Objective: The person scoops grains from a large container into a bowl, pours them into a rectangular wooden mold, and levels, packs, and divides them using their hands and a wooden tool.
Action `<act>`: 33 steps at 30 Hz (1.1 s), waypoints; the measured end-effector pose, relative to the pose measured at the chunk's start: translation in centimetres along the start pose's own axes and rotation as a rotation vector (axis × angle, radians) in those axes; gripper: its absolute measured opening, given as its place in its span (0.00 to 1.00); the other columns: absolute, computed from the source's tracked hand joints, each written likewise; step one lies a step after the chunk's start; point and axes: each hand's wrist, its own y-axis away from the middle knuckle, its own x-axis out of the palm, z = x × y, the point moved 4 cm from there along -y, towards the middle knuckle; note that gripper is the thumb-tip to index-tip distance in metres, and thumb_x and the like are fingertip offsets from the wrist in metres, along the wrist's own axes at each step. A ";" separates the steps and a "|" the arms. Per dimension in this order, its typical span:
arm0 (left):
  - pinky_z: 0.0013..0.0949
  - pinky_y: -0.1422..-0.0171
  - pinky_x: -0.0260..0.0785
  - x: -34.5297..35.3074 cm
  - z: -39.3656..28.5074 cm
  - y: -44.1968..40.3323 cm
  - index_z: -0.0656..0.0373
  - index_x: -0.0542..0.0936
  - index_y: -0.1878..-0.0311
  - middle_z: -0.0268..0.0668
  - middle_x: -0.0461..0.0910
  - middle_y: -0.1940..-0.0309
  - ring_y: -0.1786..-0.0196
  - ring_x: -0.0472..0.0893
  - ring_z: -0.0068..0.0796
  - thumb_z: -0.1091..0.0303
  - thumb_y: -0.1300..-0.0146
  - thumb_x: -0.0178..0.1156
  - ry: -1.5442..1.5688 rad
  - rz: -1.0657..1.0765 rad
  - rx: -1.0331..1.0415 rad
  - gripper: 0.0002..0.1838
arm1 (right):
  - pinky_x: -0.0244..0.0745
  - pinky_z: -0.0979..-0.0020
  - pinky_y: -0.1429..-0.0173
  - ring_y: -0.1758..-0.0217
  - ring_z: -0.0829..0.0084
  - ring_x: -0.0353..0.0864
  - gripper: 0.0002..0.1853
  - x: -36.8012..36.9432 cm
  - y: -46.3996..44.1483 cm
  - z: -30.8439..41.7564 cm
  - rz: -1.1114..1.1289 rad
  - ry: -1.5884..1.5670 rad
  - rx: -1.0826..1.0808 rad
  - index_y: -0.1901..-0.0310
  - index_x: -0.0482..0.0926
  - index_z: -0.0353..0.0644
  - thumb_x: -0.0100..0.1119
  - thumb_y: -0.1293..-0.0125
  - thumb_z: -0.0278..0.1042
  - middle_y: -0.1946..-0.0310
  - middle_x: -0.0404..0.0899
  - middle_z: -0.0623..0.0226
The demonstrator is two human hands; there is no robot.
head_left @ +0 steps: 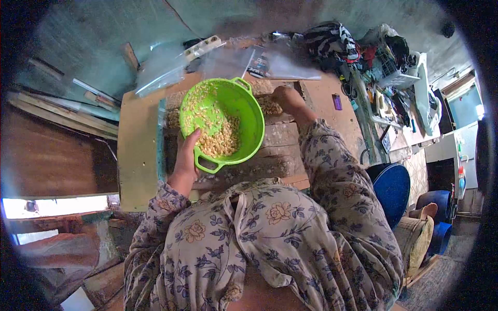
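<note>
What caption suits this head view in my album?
Left hand holding a round green plastic bowl with small pale bits inside.

The bowl (251, 125) looks smooth plastic, the shirt (280, 230) matt cloth.

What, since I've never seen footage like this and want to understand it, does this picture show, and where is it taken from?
There is no machine here: these are a person's own two bare hands. The single picture comes from a camera worn on the head, looking forward and down, so the patterned sleeves and shirt belong to the wearer.

The left hand holds a green bowl by its side, tilted so that the crumbly, pale mix inside shows. The right hand is at a wooden board, beside more crumbly pieces; whether it grips any is hidden.

The board lies on a table, with a small purple object to its right.
</note>
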 end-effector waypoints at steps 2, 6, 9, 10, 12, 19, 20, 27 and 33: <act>0.40 0.49 0.69 0.0 0.1 0.1 0.60 0.64 0.44 0.42 0.72 0.53 0.53 0.75 0.37 0.58 0.45 0.53 -0.024 0.002 -0.002 0.26 | 0.70 0.63 0.56 0.61 0.55 0.75 0.10 -0.2 0.4 -0.9 0.069 -0.007 0.013 0.64 0.78 0.44 0.49 0.46 0.33 0.64 0.76 0.57; 0.40 0.50 0.70 0.0 -0.2 0.3 0.60 0.63 0.44 0.43 0.72 0.52 0.53 0.75 0.37 0.57 0.44 0.53 -0.097 -0.057 0.021 0.27 | 0.69 0.63 0.55 0.59 0.56 0.74 0.11 -1.0 1.3 -0.2 0.046 -0.185 -0.103 0.64 0.78 0.42 0.52 0.47 0.37 0.64 0.76 0.57; 0.39 0.50 0.70 0.1 -0.3 0.3 0.60 0.64 0.44 0.42 0.72 0.52 0.54 0.76 0.37 0.57 0.44 0.53 -0.096 -0.029 0.036 0.27 | 0.69 0.63 0.54 0.58 0.55 0.74 0.12 -0.4 2.3 1.2 0.095 0.254 -0.237 0.65 0.78 0.41 0.54 0.48 0.38 0.64 0.76 0.56; 0.38 0.51 0.70 0.2 -0.3 0.3 0.60 0.64 0.44 0.42 0.72 0.53 0.54 0.76 0.36 0.57 0.44 0.53 -0.102 -0.029 0.036 0.26 | 0.69 0.63 0.54 0.58 0.55 0.74 0.12 -0.4 2.7 0.9 0.094 0.254 -0.237 0.65 0.78 0.41 0.54 0.48 0.38 0.64 0.76 0.56; 0.38 0.51 0.71 0.2 -0.3 0.4 0.60 0.64 0.44 0.42 0.72 0.53 0.54 0.76 0.36 0.57 0.44 0.53 -0.090 -0.041 0.016 0.26 | 0.68 0.62 0.53 0.58 0.54 0.73 0.12 -0.7 3.3 0.1 0.065 0.191 -0.124 0.65 0.77 0.39 0.54 0.48 0.36 0.63 0.75 0.55; 0.38 0.51 0.71 0.3 -0.1 0.3 0.60 0.64 0.45 0.42 0.73 0.53 0.54 0.76 0.35 0.58 0.43 0.52 -0.050 -0.006 -0.008 0.25 | 0.69 0.61 0.53 0.59 0.55 0.74 0.10 -1.0 3.4 0.9 -0.127 0.002 -0.274 0.65 0.77 0.39 0.54 0.50 0.32 0.64 0.75 0.56; 0.38 0.51 0.71 0.5 -0.2 0.5 0.60 0.64 0.45 0.42 0.73 0.53 0.54 0.76 0.35 0.58 0.43 0.52 -0.051 -0.007 -0.009 0.25 | 0.69 0.61 0.54 0.59 0.55 0.74 0.10 -0.7 3.6 1.0 -0.080 0.017 -0.197 0.66 0.77 0.39 0.52 0.51 0.29 0.65 0.76 0.56; 0.36 0.53 0.70 -0.8 0.1 -0.4 0.60 0.64 0.45 0.41 0.72 0.54 0.56 0.76 0.34 0.57 0.44 0.53 -0.066 0.007 0.027 0.26 | 0.71 0.63 0.60 0.65 0.57 0.77 0.07 -6.5 3.4 9.1 -0.237 -0.165 -0.217 0.70 0.78 0.40 0.54 0.51 0.30 0.70 0.77 0.55; 0.36 0.56 0.70 -1.5 -0.3 -1.0 0.57 0.62 0.45 0.39 0.69 0.55 0.56 0.74 0.33 0.59 0.47 0.57 -0.177 -0.070 0.029 0.28 | 0.69 0.63 0.55 0.59 0.57 0.75 0.14 4.0 2.0 13.9 0.226 -0.598 -0.023 0.63 0.78 0.41 0.54 0.48 0.39 0.63 0.76 0.53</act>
